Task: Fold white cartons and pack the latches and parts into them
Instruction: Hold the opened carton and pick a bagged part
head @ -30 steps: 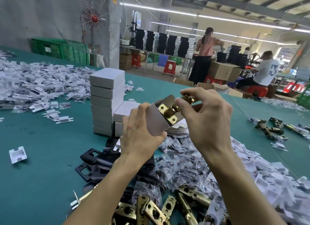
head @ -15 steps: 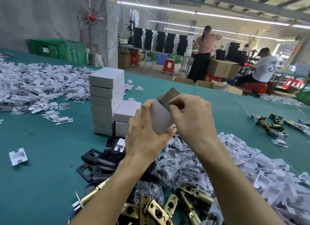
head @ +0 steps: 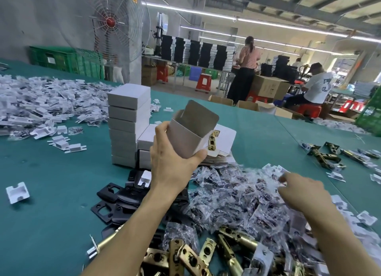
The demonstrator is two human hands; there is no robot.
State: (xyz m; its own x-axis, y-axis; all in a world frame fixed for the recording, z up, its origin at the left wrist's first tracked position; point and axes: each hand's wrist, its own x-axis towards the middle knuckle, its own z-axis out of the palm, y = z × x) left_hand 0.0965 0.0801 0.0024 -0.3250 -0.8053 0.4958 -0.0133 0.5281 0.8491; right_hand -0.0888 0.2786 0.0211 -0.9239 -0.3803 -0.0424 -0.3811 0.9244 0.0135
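Left hand [head: 177, 168] has its grip wrapped round an open carton [head: 189, 135], flap up, dead centre of the frame above the worktop [head: 51, 214]. A brass latch [head: 212, 142] shows just right of it. Right hand [head: 301, 190] is down on the bags [head: 237, 199], lower right, fingers curled. Can't tell if that grip has caught one.

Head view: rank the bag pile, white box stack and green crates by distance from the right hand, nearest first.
1. Bag pile, right under the right hand.
2. White box stack, across the table, to the left.
3. Green crates, beyond the table, far left.
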